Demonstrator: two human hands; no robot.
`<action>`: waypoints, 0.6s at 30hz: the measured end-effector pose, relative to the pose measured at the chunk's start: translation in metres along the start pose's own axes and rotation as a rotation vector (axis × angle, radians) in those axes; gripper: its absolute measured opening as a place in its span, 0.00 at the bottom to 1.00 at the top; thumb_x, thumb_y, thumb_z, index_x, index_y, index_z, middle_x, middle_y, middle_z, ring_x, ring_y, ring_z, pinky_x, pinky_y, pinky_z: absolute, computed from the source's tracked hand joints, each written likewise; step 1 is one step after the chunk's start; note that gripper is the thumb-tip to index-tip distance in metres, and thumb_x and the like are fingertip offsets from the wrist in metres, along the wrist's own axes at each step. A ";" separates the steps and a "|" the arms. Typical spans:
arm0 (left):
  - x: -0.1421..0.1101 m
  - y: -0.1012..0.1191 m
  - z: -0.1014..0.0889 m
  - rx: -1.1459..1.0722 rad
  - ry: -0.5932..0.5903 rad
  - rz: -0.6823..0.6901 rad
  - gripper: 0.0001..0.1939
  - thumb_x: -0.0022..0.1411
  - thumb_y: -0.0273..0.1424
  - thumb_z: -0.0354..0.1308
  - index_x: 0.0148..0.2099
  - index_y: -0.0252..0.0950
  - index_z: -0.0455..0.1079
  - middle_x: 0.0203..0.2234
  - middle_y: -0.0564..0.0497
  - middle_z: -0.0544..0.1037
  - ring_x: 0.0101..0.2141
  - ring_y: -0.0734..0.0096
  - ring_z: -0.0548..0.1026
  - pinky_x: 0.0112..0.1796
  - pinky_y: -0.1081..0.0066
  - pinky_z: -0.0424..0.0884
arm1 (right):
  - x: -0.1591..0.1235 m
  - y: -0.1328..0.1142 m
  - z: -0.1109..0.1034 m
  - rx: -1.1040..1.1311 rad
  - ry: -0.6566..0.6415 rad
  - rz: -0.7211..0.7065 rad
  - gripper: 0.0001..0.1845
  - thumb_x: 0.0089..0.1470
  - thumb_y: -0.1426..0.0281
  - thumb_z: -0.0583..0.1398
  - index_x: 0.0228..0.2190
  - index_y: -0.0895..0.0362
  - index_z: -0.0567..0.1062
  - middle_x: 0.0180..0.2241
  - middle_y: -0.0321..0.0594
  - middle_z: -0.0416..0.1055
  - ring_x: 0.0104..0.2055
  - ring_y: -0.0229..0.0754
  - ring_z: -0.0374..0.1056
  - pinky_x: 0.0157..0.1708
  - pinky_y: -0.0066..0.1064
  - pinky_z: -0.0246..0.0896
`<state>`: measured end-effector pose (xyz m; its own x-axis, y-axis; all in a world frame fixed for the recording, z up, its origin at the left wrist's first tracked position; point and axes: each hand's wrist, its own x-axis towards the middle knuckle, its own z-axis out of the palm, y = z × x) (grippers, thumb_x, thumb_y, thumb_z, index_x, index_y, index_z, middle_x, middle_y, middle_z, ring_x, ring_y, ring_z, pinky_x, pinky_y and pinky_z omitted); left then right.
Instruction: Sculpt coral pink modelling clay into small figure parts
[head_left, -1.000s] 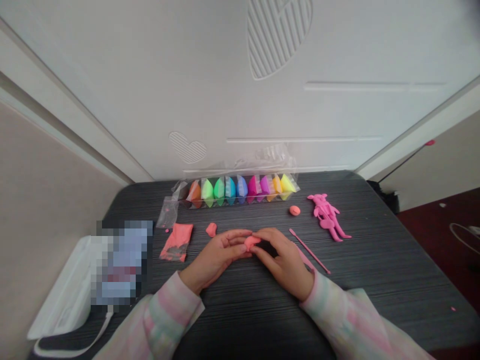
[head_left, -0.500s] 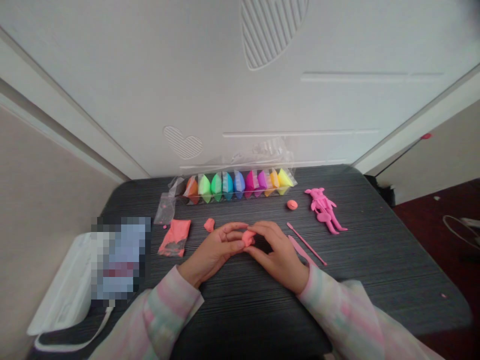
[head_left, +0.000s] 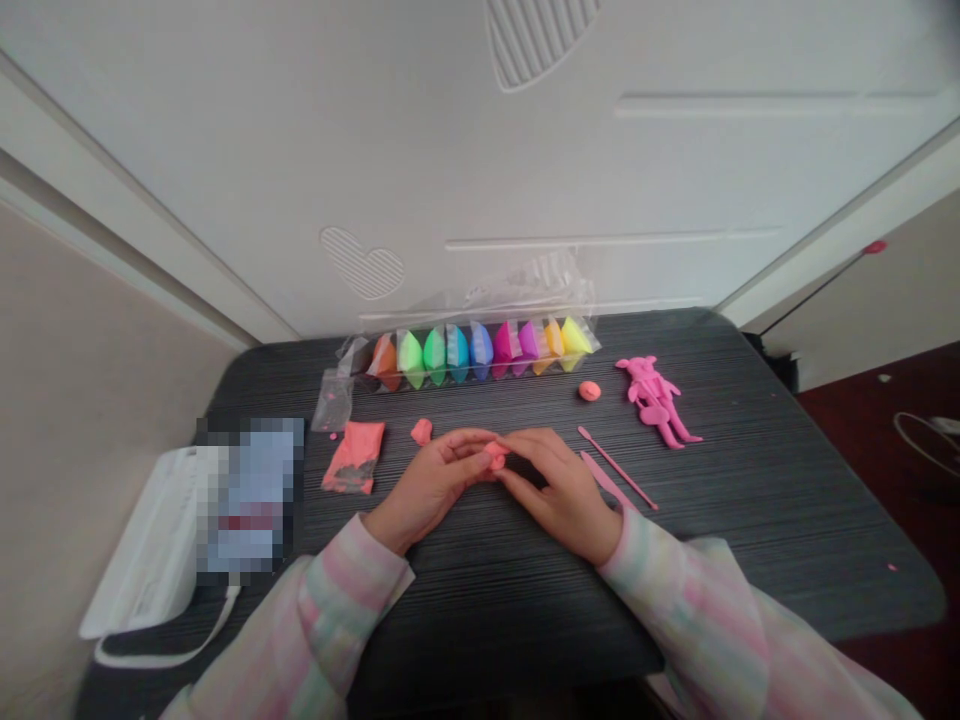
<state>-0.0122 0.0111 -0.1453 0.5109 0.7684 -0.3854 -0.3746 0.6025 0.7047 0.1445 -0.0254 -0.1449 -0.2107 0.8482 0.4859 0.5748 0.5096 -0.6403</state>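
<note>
- Your left hand has its grip narrowed to a pinch, thumb and fingertips pressed to the left side of a small coral clay piece.
- Your right hand pinches the same piece from the right, index finger along its top and thumb at its lower edge; between these 2 digits the gap is only as wide as the clay, broadening back toward the palm.
- The clay piece sits between both sets of fingertips, in front of you, over the middle of the dark table. Your fingers hide part of its shape.
- Just beyond your left hand lies a coral lump; left of that is a coral packet.
- Near your right wrist, a pink flat tool and a thin pink stick lie side by side.
- Farther back on the right are a coral ball and a pink figure with 2 long legs, lying flat.
- Along the table's far edge runs a row of colourful packets in clear plastic.
</note>
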 end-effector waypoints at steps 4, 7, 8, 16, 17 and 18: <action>0.000 0.000 0.001 0.040 0.026 0.026 0.08 0.46 0.25 0.64 0.33 0.31 0.73 0.27 0.51 0.78 0.31 0.75 0.74 0.37 0.73 0.68 | 0.001 0.000 -0.002 -0.012 0.006 0.004 0.11 0.53 0.72 0.57 0.41 0.53 0.68 0.37 0.41 0.74 0.39 0.41 0.69 0.39 0.36 0.66; 0.000 0.000 0.001 0.039 0.029 0.029 0.08 0.46 0.24 0.65 0.32 0.31 0.72 0.27 0.52 0.77 0.30 0.76 0.74 0.36 0.73 0.68 | 0.002 0.000 -0.003 -0.019 0.017 0.003 0.12 0.54 0.73 0.56 0.42 0.53 0.68 0.37 0.40 0.74 0.39 0.41 0.70 0.38 0.35 0.66; 0.000 0.000 0.001 0.038 0.030 0.027 0.08 0.46 0.24 0.65 0.32 0.31 0.72 0.27 0.52 0.77 0.29 0.76 0.74 0.36 0.74 0.68 | 0.002 0.000 -0.004 -0.025 0.020 0.007 0.12 0.53 0.73 0.56 0.42 0.53 0.68 0.37 0.41 0.74 0.39 0.41 0.70 0.38 0.35 0.66; -0.001 0.001 0.002 0.027 0.032 0.022 0.12 0.45 0.24 0.66 0.34 0.32 0.71 0.25 0.53 0.78 0.27 0.78 0.74 0.34 0.75 0.69 | 0.002 -0.001 -0.003 -0.040 0.012 0.017 0.11 0.54 0.74 0.56 0.40 0.53 0.69 0.36 0.39 0.75 0.37 0.40 0.71 0.37 0.34 0.67; -0.001 0.001 0.002 0.026 0.031 0.023 0.13 0.44 0.24 0.66 0.35 0.32 0.71 0.25 0.53 0.78 0.27 0.77 0.74 0.33 0.75 0.69 | 0.002 -0.001 -0.003 -0.042 0.012 0.017 0.10 0.54 0.74 0.56 0.40 0.53 0.70 0.36 0.39 0.76 0.37 0.40 0.71 0.37 0.35 0.67; -0.001 0.000 0.002 0.025 0.028 0.022 0.14 0.44 0.24 0.66 0.37 0.33 0.71 0.25 0.53 0.78 0.27 0.77 0.74 0.33 0.74 0.69 | 0.002 -0.001 -0.003 -0.042 0.012 0.020 0.10 0.54 0.74 0.56 0.39 0.53 0.70 0.35 0.39 0.76 0.37 0.41 0.71 0.37 0.35 0.67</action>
<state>-0.0110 0.0103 -0.1436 0.4807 0.7875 -0.3857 -0.3657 0.5798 0.7281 0.1462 -0.0243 -0.1416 -0.1898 0.8561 0.4807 0.6118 0.4860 -0.6241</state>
